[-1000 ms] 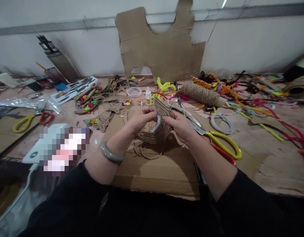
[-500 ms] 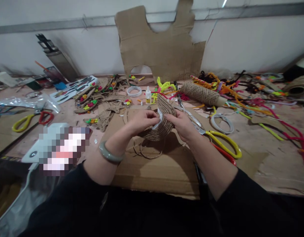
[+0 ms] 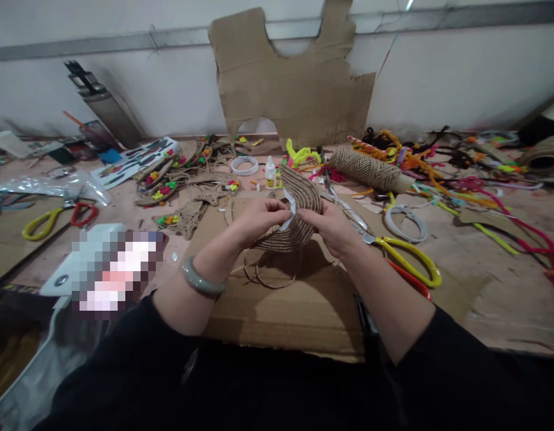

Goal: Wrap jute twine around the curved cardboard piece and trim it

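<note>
A curved, crescent-like piece of jute twine rows (image 3: 303,187) is raised over a sheet of cardboard (image 3: 281,320). A white strip (image 3: 291,202) runs along its inner edge. My left hand (image 3: 261,220) is closed, thumb and fingers pinching at the white strip on that edge. My right hand (image 3: 333,226) grips the right side of the jute piece, thumb on its face and fingers hidden behind. A loose end of twine (image 3: 277,286) loops down onto the cardboard below.
Right of my hands lie yellow-and-red handled scissors (image 3: 409,257), a white tape roll (image 3: 405,224) and a twine spool (image 3: 366,169). A small glue bottle (image 3: 270,173) stands behind. Decorated jute pieces (image 3: 187,179) pile up left, near a pixelated device (image 3: 117,269) and more scissors (image 3: 43,224).
The jute piece has risen slightly and turned a little between my hands. My thumbs have come closer together at the white strip. Both hands keep their hold.
</note>
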Demonstrator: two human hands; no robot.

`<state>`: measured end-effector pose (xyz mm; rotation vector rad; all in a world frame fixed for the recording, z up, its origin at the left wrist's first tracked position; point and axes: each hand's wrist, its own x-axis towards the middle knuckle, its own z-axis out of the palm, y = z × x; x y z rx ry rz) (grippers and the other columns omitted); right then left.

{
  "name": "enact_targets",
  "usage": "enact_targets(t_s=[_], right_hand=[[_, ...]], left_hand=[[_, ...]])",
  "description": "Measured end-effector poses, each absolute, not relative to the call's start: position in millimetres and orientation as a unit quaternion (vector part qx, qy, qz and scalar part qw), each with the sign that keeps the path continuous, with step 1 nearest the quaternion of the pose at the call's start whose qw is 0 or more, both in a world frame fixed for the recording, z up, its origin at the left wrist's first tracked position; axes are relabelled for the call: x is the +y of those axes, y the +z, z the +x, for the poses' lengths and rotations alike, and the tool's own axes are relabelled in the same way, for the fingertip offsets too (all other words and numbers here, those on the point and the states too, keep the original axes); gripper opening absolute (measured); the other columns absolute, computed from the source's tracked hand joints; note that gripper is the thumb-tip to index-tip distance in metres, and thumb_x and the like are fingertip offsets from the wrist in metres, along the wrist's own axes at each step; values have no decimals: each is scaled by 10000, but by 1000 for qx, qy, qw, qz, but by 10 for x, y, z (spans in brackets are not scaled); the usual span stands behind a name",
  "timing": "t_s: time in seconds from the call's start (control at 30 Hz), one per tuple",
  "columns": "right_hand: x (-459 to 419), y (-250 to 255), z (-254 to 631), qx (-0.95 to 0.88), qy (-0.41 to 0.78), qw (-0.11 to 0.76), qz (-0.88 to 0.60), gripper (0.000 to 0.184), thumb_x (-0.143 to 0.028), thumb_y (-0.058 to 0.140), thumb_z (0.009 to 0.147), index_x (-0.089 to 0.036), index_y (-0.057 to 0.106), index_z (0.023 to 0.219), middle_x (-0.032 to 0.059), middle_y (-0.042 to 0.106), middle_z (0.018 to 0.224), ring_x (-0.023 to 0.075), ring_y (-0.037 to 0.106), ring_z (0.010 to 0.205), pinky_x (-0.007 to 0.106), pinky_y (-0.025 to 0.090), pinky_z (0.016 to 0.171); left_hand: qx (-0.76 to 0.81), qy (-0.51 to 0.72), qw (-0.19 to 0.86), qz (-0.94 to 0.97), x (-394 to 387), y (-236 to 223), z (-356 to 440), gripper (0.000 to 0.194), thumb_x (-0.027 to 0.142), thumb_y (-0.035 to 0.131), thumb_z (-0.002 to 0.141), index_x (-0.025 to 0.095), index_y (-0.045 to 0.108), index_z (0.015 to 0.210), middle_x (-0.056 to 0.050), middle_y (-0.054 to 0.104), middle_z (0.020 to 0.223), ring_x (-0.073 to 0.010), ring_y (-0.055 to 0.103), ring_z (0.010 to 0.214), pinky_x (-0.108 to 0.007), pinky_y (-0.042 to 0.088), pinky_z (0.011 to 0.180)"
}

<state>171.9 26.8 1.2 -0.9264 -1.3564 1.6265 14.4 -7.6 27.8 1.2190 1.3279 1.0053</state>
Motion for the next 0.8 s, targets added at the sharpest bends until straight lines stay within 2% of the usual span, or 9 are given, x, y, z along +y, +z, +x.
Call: enact_targets(t_s=[0.2,0.33,0.6,0.8], right_hand=[[244,29,1704,-519,671,385,-363,361,-345,771,579,-187,664,886,28,699,838,163,614,711,314,491,668],[247,27,1696,-519,676,382,-359,337,-351,770,577,-179,673,849,35,707,807,180,635,751,336,504,718],[279,18,1729,-514,652,421,-365,323,-325,757,577,-176,659,847,29,703,820,182,630,755,344,499,730],[255,54,1712,-500,671,410,-363,337,-317,783,542,-175,667,825,25,713,803,176,632,731,327,507,701]], left_hand=[[536,455,486,520,-60,245,142,139,171,654,698,137,598,576,25,538,565,-80,447,544,-244,367,591],[532,464,489,513,-53,251,141,139,165,648,692,134,604,563,20,546,558,-79,451,539,-241,362,576],[563,397,515,510,-71,229,124,123,230,674,695,148,614,625,34,512,527,-66,405,472,-225,272,475],[542,439,504,509,-59,231,135,146,238,657,714,142,614,612,25,536,554,-73,440,513,-232,335,532]])
